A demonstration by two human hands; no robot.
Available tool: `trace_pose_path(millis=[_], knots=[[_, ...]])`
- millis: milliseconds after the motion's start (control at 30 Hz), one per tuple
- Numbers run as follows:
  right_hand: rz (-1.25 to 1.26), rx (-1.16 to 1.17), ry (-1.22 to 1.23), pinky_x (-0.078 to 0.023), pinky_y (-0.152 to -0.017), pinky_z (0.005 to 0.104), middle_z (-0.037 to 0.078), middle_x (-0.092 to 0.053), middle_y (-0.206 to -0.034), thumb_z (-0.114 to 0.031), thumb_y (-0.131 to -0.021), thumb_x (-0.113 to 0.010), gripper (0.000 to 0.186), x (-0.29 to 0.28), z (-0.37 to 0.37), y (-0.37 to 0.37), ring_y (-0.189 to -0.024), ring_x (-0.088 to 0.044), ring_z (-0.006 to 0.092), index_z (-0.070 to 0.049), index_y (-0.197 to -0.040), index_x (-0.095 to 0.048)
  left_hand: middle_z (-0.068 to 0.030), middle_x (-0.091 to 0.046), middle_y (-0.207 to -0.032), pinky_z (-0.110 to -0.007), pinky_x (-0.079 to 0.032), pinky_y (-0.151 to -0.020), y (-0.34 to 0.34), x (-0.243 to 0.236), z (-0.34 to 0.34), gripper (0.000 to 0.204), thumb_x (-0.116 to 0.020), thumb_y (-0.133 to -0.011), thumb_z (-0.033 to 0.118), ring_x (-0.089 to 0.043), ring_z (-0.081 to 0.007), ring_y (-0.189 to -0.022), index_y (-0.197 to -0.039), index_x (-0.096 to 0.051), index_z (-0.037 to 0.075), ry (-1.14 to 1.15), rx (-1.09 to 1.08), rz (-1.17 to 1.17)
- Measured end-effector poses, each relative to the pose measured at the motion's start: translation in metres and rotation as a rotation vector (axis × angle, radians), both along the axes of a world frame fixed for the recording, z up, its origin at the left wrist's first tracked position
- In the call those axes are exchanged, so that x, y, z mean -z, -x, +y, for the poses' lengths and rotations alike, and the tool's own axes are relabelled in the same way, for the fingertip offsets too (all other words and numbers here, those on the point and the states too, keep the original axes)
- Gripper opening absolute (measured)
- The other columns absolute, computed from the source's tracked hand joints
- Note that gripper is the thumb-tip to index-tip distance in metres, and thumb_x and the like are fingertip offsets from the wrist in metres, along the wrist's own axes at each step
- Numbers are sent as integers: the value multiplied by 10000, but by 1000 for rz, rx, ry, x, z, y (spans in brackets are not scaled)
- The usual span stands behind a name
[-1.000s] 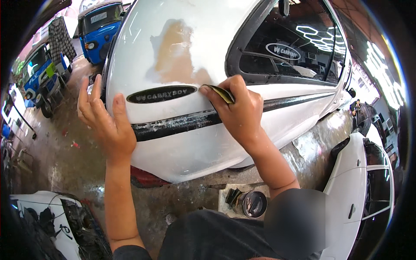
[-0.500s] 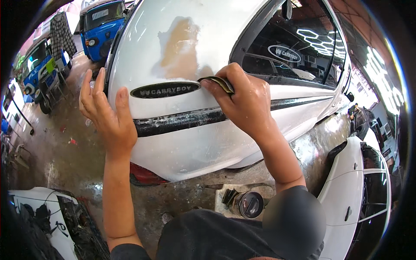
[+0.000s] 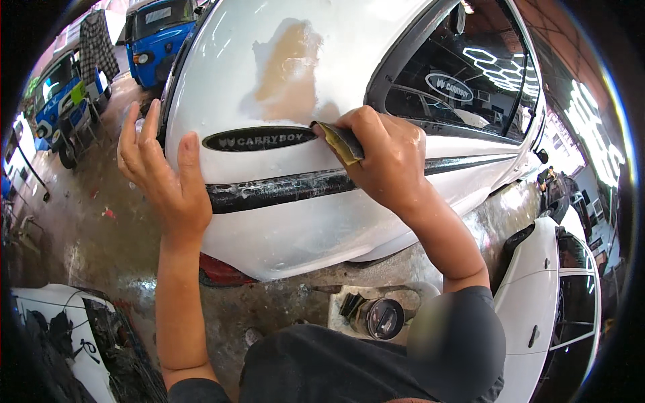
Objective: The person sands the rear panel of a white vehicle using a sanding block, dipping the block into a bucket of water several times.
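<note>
My right hand (image 3: 386,151) pinches a folded piece of sandpaper (image 3: 344,143), dark on one face and yellowish on the other. The paper's tip meets the right end of a black oval badge (image 3: 259,139) on a white vehicle body panel (image 3: 289,235). With fingers raised and spread, my left hand (image 3: 168,171) rests by the panel's left edge, holding nothing. Above the badge is a tan and grey sanded patch (image 3: 289,77). A black trim strip (image 3: 282,188) with whitish residue runs below the badge.
Below the panel, a pale stool-like surface (image 3: 342,322) bears a dark round container (image 3: 381,318) and several dark folded sheets. White car parts (image 3: 57,322) lie at lower left. A white car (image 3: 537,289) stands at right; blue vehicles (image 3: 161,50) stand at upper left on the wet floor.
The sandpaper has tilted in my right hand, showing more of its yellowish face. That hand has turned slightly. My left hand has hardly moved, and the view has shifted a little.
</note>
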State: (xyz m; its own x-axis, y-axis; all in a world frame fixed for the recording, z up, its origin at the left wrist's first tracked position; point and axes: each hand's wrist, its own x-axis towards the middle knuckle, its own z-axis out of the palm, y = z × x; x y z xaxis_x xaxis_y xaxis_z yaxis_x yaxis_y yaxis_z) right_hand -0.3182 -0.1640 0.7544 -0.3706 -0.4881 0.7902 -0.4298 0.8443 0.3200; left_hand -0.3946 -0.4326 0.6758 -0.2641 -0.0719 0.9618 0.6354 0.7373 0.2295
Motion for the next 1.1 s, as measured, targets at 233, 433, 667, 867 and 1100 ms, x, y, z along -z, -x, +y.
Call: trace_pose_path(millis=[233, 433, 667, 867, 1100], knots=[[-28, -52, 33, -511, -535, 391, 55, -651, -731, -53, -663, -815, 336, -4, -5, 1, -605, -672, 283, -102, -889, -571, -209, -430, -1583, -525, -229, -1221, 0, 0, -5, 500, -576, -1098, 319, -348, -361, -1469, -1499, -543, 23, 4, -3, 2], [-66, -5, 10, -517, -547, 391, 56, -657, -748, -64, -668, -820, 350, -2, 5, -2, -629, -684, 279, -109, -909, -570, -221, -439, -1577, -526, -225, -1221, -2, -2, -2, 497, -578, -1096, 310, -359, -367, -1471, -1495, -541, 17, 22, -10, -11], [-104, 7, -4, -519, -535, 400, 46, -661, -719, -72, -710, -818, 329, -8, 6, -3, -632, -696, 284, -106, -921, -568, -213, -436, -1579, -525, -226, -1222, -2, -1, -3, 494, -576, -1097, 306, -348, -367, -1478, -1497, -544, 18, 18, -13, -17], [-129, 9, -118, -534, -535, 403, 61, -690, -737, -128, -795, -771, 261, -34, -25, 3, -649, -714, 298, -114, -957, -566, -204, -432, -1583, -524, -231, -1222, -2, -2, -4, 493, -581, -1099, 318, -330, -358, -1483, -1494, -550, 26, 25, -13, -31], [-178, 43, -246, -553, -553, 421, 58, -720, -774, -135, -833, -741, 213, -46, -21, 4, -680, -737, 301, -127, -973, -581, -202, -433, -1584, -521, -237, -1218, -1, -1, -2, 507, -597, -1091, 340, -352, -354, -1466, -1497, -553, 40, -13, -6, -22]])
